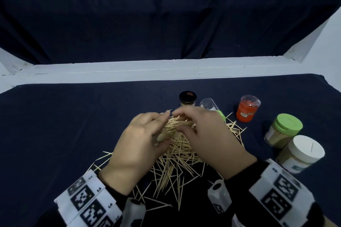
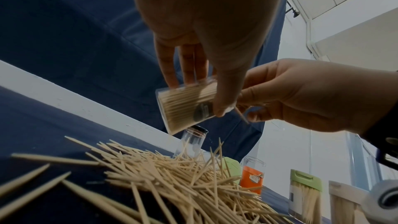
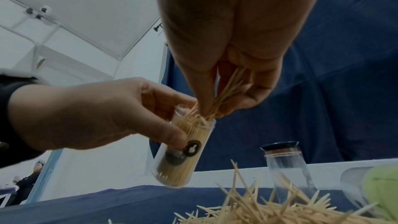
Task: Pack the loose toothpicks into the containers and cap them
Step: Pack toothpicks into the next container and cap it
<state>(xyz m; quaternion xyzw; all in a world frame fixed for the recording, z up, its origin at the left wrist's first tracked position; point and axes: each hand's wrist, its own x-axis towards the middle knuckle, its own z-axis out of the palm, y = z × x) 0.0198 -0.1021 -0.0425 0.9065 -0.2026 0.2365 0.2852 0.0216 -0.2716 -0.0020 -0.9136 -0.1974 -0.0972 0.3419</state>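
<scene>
Filling the clear toothpick tube

My left hand [image 3: 90, 113] grips the clear tube [image 3: 183, 152]. My right hand [image 3: 232, 57] pinches a toothpick bunch [image 3: 226, 91] at its mouth, tilted toward one o'clock.

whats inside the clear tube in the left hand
The clear tube is packed with toothpicks, tips sticking out of its open mouth, where the right hand pinches more in. The left hand and a dark label cover part of it.
</scene>
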